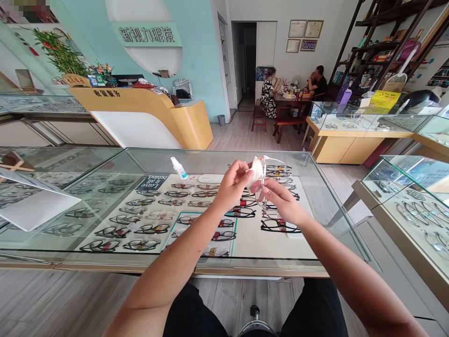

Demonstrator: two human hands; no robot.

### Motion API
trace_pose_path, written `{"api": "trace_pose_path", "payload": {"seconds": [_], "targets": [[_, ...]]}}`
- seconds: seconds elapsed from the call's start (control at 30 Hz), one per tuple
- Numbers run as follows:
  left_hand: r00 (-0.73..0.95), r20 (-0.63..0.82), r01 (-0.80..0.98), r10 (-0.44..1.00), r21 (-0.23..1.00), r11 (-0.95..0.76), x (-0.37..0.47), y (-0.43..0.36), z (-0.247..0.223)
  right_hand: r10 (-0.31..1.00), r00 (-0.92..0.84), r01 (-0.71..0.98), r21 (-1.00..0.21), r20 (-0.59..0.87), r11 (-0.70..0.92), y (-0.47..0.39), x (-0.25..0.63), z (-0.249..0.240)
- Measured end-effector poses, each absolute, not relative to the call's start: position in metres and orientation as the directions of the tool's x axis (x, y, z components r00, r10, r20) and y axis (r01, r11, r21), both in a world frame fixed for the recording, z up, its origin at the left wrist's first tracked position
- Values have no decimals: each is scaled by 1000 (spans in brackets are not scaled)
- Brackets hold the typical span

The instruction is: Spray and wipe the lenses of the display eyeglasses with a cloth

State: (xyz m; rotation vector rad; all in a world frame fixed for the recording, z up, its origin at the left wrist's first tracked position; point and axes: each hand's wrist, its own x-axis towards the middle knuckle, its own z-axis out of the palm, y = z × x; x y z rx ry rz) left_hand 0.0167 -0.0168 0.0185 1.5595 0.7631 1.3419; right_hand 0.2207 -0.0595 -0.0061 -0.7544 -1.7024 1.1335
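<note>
Above the glass display case (206, 262), both hands meet around a pair of clear-framed eyeglasses (259, 195). My left hand (238, 177) is closed on a white cloth (257, 169), which it presses against the upper part of the glasses. Lower on the frame, my right hand (280, 197) pinches the glasses near a lens. One pale temple arm sticks out to the right past the cloth. A small white spray bottle (178, 168) stands on the glass top, left of my hands.
Rows of eyeglasses (150, 228) lie under the glass. A white sheet-like panel (35, 199) stands at the left. More display cases (414, 206) stand to the right. Beyond are a wooden counter (140, 110) and two people sitting at a table (289, 100).
</note>
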Motion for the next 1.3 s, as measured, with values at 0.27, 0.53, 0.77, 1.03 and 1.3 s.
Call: {"api": "trace_pose_path", "payload": {"seconds": [0.27, 0.53, 0.77, 1.03, 1.3], "targets": [[162, 481, -15, 862, 874, -485, 23, -22, 13, 843, -398, 38, -911, 363, 410, -57, 219, -10], [135, 379, -243, 915, 908, -340, 25, -15, 6, 801, -484, -34, -923, 351, 384, -60, 220, -6], [309, 274, -279, 911, 942, -189, 20, -12, 10, 785, -507, -73, -925, 356, 373, -60, 225, -2], [315, 320, -236, 893, 938, -254, 21, -16, 10, 790, -502, -118, -933, 351, 340, -59, 223, 1], [293, 372, -203, 881, 924, -322, 21, -16, 4, 788, -468, -70, -906, 400, 418, -61, 223, 5]]}}
